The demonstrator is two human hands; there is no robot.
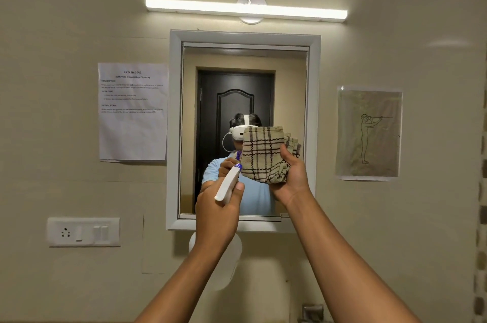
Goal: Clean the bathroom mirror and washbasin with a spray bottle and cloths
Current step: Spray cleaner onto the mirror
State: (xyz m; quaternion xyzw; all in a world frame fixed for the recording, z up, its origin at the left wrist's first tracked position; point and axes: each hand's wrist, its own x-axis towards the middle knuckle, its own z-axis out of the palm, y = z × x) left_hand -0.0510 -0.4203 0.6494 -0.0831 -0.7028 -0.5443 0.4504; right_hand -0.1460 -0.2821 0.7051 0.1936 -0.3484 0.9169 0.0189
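Both forearms are bare; the mirror reflection shows a light blue shirt (253, 191) and white headset (238, 133).

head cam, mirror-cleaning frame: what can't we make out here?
- Washbasin: head view, cut off by the bottom edge; not visible.
- Spray bottle body: hidden behind the left hand; liquid level unknown.
- Mirror lower right glass: covered by the checked cloth in the right hand; marks there hidden.
- Task sheet body text: too small and blurred.
- Metal fitting at the bottom edge: cropped, unidentifiable.
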